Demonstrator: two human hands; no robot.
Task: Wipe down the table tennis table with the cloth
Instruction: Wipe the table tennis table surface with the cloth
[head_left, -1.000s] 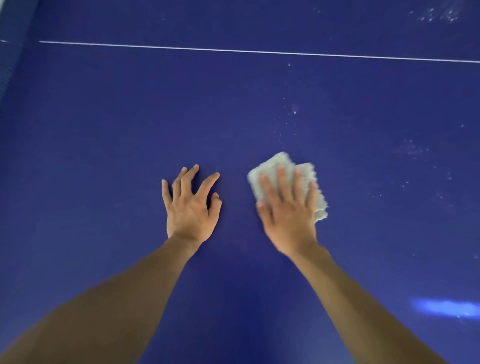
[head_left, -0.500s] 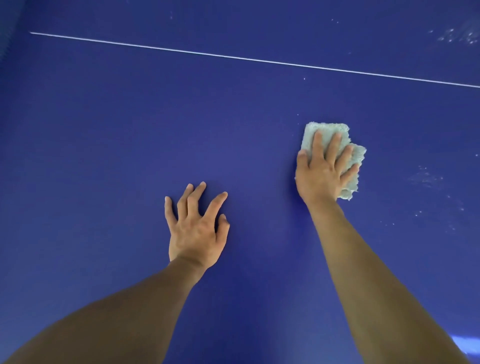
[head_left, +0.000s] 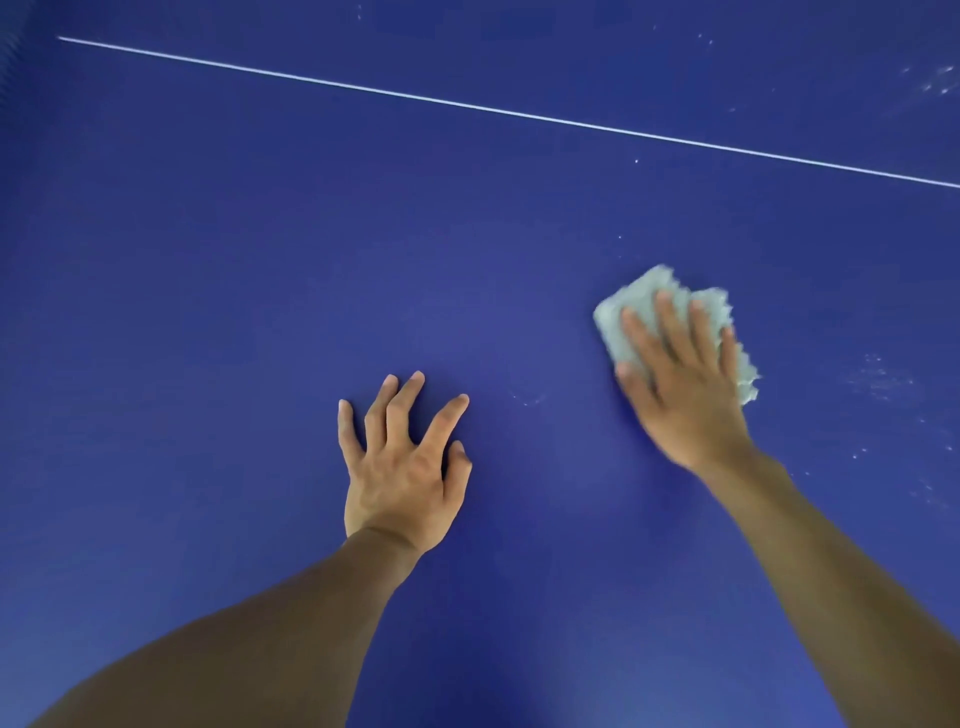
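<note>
The blue table tennis table (head_left: 260, 260) fills the whole view. A folded pale grey cloth (head_left: 623, 322) lies flat on it, right of centre. My right hand (head_left: 680, 384) presses down on the cloth with straight, spread fingers and looks motion-blurred. My left hand (head_left: 405, 467) rests on the bare table to the left of the cloth, fingers spread and fingertips touching the surface. Most of the cloth is hidden under my right palm.
A thin white line (head_left: 519, 111) crosses the table beyond my hands, sloping down to the right. White specks and smears (head_left: 883, 379) mark the surface at the right, with more at the top right corner (head_left: 935, 83).
My right hand pushed the cloth away from me and to the right, then drew it back toward me. My left hand stayed planted on the table.
</note>
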